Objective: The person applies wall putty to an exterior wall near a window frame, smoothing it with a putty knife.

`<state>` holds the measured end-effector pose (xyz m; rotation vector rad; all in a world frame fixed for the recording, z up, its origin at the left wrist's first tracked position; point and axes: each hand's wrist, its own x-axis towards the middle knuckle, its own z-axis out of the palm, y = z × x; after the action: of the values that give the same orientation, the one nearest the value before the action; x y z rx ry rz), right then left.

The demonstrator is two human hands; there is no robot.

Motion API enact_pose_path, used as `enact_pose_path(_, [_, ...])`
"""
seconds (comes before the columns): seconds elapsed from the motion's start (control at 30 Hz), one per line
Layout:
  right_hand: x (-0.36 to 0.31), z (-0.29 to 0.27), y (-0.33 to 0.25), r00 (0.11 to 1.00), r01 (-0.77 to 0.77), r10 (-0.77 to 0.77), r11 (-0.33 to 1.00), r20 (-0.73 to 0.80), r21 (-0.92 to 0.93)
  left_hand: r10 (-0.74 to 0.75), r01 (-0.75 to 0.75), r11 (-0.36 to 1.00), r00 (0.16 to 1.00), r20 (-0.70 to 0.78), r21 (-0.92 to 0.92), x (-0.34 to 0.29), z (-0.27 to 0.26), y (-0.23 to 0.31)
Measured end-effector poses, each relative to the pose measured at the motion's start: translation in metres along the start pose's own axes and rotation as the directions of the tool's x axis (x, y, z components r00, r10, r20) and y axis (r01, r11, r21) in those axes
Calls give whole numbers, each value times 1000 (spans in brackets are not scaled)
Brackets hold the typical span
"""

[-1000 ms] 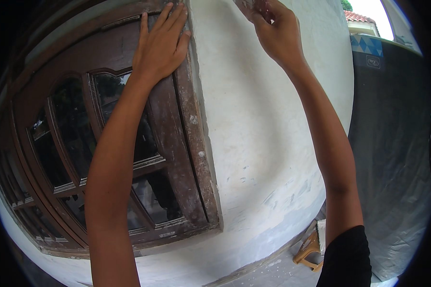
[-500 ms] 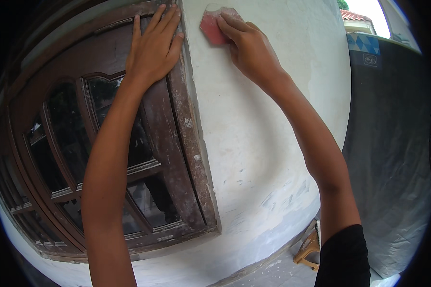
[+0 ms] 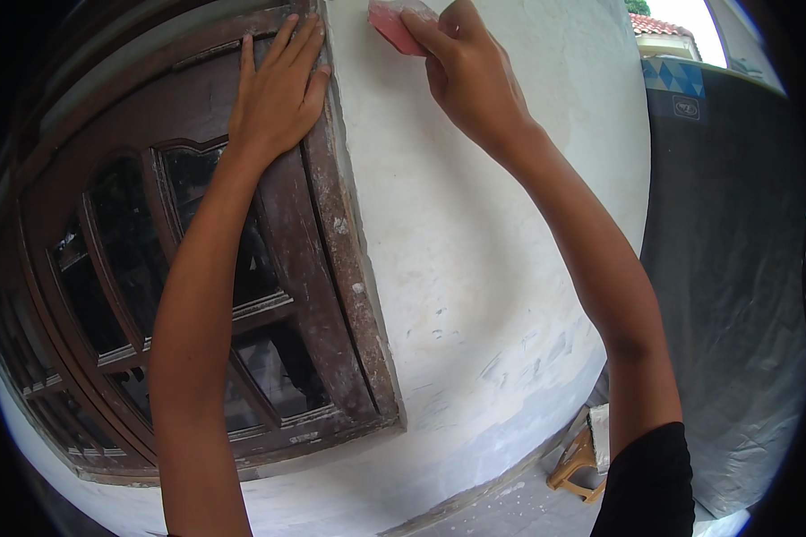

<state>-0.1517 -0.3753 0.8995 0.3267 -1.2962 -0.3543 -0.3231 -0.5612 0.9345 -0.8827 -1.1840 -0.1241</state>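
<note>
My right hand [image 3: 476, 76] pinches a flat, angular red piece [image 3: 396, 29] with whitish smears near the top of the white wall [image 3: 439, 224]. Its upper edge is tilted against or close to the wall; contact is hard to make out. Whether it is a scraper or a sanding sheet I cannot tell. My left hand [image 3: 278, 98] lies flat with fingers spread on the upper right corner of the brown wooden window frame [image 3: 330, 197], holding nothing.
Left of the wall is the window with dark glass panes [image 3: 125, 242]. A tall dark covered object [image 3: 734, 251] stands at the right. Low down, a brown stool [image 3: 578, 465] sits on the grey floor by the wall, partly behind my right arm.
My right hand has moved the red piece slightly up the wall and tilted it more. The left hand stays on the frame; the whole view has shifted a little.
</note>
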Motion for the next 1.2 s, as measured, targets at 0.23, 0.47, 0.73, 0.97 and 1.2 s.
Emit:
enact_pose_path(0.23, [-2,38,10,997,48,-46,999,67,-24,-1,0,1000,1000,-14,-28,0,-2,0])
enact_pose_path(0.47, [-49,-12,-28,963,-34,23,999,267,37,-15,15,1000,1000,-8,-2,-4,-1,-4])
enact_pose_path(0.73, [14,26,11,992,-35,39,999,120,-39,27,-28,999,999,-33,-16,-1,-3,-5])
enact_pose_path(0.97, [-43,4,-15,976,10,-9,1000,217,-3,-12,26,984,997,78,-175,4,-20,3])
enact_pose_path(1.2, [-15,-5,2,998,2,-4,1000,66,22,-19,32,986,997,81,-163,5,-20,4])
